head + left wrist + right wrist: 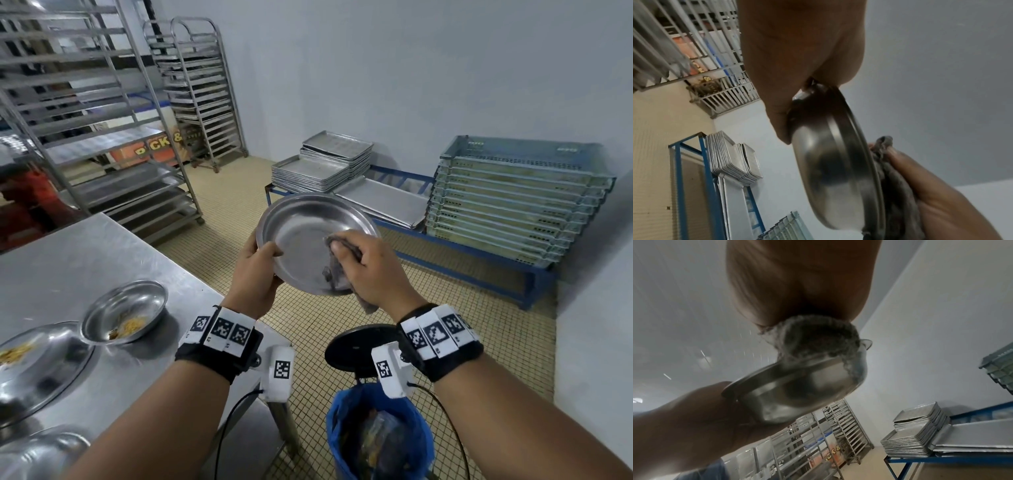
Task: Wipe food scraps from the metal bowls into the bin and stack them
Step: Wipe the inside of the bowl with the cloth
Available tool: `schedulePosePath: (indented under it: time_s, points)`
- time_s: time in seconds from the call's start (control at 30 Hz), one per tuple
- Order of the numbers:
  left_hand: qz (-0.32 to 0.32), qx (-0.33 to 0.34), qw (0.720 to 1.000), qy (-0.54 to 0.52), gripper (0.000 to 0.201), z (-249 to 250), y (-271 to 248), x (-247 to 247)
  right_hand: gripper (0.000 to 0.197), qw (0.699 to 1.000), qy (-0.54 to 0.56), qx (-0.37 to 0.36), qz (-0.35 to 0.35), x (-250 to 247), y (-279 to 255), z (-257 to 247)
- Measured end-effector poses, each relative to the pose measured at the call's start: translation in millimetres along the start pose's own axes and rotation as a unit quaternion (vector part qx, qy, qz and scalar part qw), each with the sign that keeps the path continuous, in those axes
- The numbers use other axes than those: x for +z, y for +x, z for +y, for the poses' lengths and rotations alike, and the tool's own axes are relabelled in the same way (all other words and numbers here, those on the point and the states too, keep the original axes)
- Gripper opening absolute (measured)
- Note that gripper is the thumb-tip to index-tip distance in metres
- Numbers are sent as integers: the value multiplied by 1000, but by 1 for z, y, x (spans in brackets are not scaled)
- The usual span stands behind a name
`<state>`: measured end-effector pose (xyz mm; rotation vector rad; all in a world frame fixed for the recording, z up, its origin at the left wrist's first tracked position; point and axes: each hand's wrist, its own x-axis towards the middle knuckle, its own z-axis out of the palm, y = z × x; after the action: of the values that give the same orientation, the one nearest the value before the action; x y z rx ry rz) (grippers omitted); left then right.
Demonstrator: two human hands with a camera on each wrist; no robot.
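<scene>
A shallow metal bowl (pixel 301 236) is held tilted toward me, in the air above the floor and beyond the bin (pixel 380 435). My left hand (pixel 255 267) grips its left rim, thumb inside. My right hand (pixel 370 267) clutches a grey cloth (pixel 337 270) and presses it against the bowl's inner lower right. In the left wrist view the bowl's underside (pixel 830 162) shows with the cloth (pixel 894 186) behind it. In the right wrist view the cloth (pixel 816 340) bulges over the bowl's rim (pixel 797 386). The bin has a blue liner and holds scraps.
On the steel table (pixel 102 246) at left sit a small bowl with yellow scraps (pixel 125 311), a larger bowl with scraps (pixel 37 363) and another bowl (pixel 41 452). A black lid (pixel 359 349) stands behind the bin. Tray racks (pixel 102 113), stacked trays (pixel 322 164) and crates (pixel 517 198) line the walls.
</scene>
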<state>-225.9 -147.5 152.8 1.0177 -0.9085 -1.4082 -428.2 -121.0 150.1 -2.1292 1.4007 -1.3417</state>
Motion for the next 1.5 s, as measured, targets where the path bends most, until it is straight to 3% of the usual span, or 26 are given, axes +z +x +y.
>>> schedulePosePath:
  time_s: [0.2, 0.23, 0.3, 0.4, 0.5, 0.77, 0.97, 1.03, 1.1, 1.17, 1.23, 1.37, 1.5]
  points:
    - [-80, 68, 993, 55, 43, -9, -11, 0, 34, 994, -81, 2, 76, 10, 25, 0]
    - [-87, 77, 991, 62, 42, -10, -13, 1, 37, 994, -92, 7, 63, 12, 27, 1]
    - [-96, 93, 989, 66, 44, -12, -17, 2, 49, 989, -144, 17, -32, 19, 25, 7]
    - [-88, 97, 989, 69, 50, -14, -18, -2, 59, 934, -303, -7, -188, 28, 9, 19]
    - [-82, 97, 989, 80, 45, -18, -19, -8, 62, 913, -360, 7, -192, 25, -9, 24]
    - [-80, 131, 978, 138, 39, -38, -21, -8, 46, 933, -321, 78, -144, 27, -37, 33]
    - [-73, 103, 987, 98, 39, -50, -20, -5, 31, 970, -210, 104, -63, 33, -45, 41]
    - [-67, 97, 989, 92, 36, -53, -20, -3, 36, 970, -202, 76, -108, 38, -48, 42]
    - [-57, 93, 990, 92, 33, -54, -20, -3, 44, 951, -258, 30, -170, 42, -55, 43]
    - [-51, 103, 988, 107, 31, -55, -19, -5, 49, 927, -327, 10, -184, 43, -59, 49]
    - [-50, 116, 984, 124, 29, -56, -19, -7, 54, 915, -365, 35, -170, 42, -58, 57]
    - [-61, 106, 985, 123, 27, -59, -22, -4, 70, 923, -333, 34, -191, 54, -51, 67]
    - [-66, 114, 984, 122, 28, -62, -22, -3, 73, 921, -302, -39, -245, 69, -60, 67]
